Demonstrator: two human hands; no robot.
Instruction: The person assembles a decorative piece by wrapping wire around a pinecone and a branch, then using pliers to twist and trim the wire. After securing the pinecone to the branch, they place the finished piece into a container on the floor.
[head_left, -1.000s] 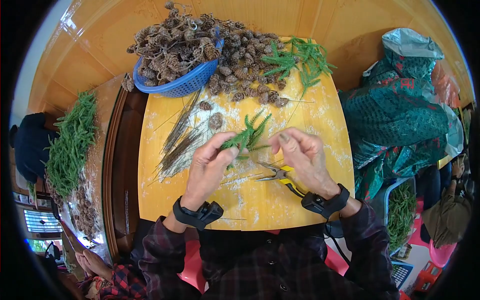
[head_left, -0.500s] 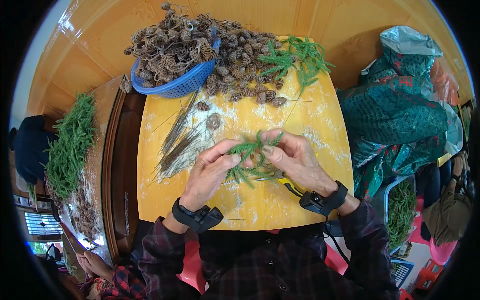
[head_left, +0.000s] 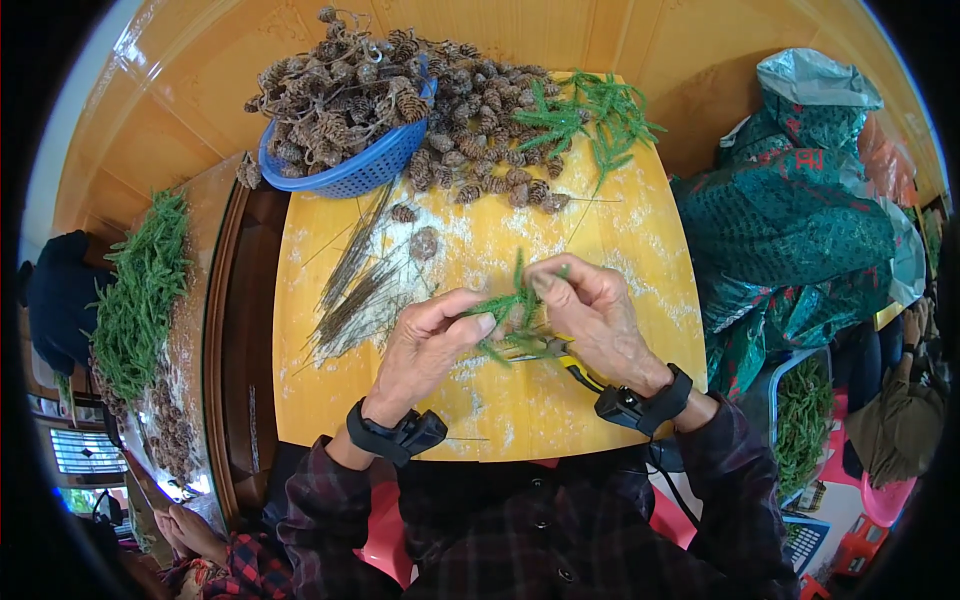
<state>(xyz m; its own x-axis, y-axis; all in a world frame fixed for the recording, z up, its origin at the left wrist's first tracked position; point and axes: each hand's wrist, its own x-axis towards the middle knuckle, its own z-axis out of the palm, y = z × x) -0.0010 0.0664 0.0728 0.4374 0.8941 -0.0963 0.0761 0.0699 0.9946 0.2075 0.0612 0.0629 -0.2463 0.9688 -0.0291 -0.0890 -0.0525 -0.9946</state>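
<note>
Lower than before, the green sprig (head_left: 513, 301) is pinched by left hand (head_left: 425, 342) and right hand (head_left: 603, 322). Upper left, a blue basket (head_left: 368, 174) holds pinecones (head_left: 335, 105)

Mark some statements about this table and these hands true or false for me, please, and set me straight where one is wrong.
1. The left hand is pinching a green sprig. True.
2. The basket heaped with pine cones is red. False: the basket is blue.
3. More green sprigs lie by the loose pine cones at the table's far side. True.
4. The thin dark strands lie to the right of both hands. False: the strands lie to the left.
5. The right hand wears a glove. False: the right hand is bare, with a dark band at the wrist.
</note>
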